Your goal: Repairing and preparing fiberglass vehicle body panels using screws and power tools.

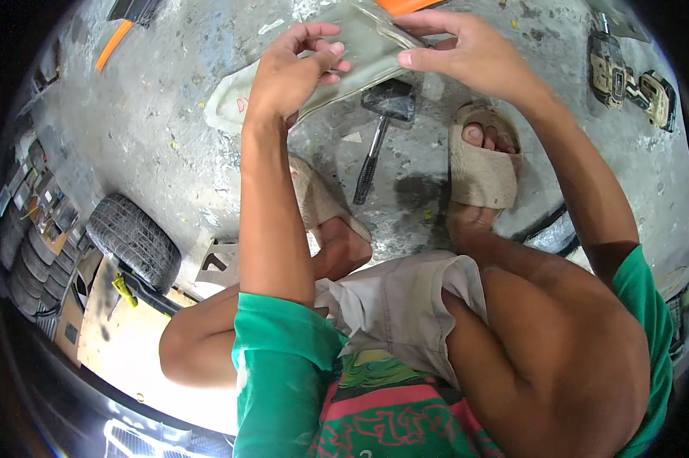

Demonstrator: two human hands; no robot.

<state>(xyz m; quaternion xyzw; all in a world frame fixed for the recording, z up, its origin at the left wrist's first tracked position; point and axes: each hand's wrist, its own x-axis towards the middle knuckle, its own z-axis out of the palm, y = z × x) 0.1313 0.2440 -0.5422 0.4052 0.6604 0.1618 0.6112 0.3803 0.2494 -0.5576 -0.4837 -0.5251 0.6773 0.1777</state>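
At the top centre, my left hand [297,80] grips a long grey-green panel [348,38] with a raised rim and a red mark near its left end, fingers curled over it and thumb across. My right hand [459,53] holds the panel's right edge, fingers on the rim and thumb below them. A black-headed mallet [387,103] with a dark, shiny handle lies on the floor just below the panel, between my sandalled feet, handle toward me.
Power tools [608,72] lie at right on the stained floor [161,107]. An orange strip [114,42] is at top left, another orange piece [398,6] at top centre. Several stacked tyres [35,271], a single tyre [134,237] and a pale board [131,343] occupy the left.
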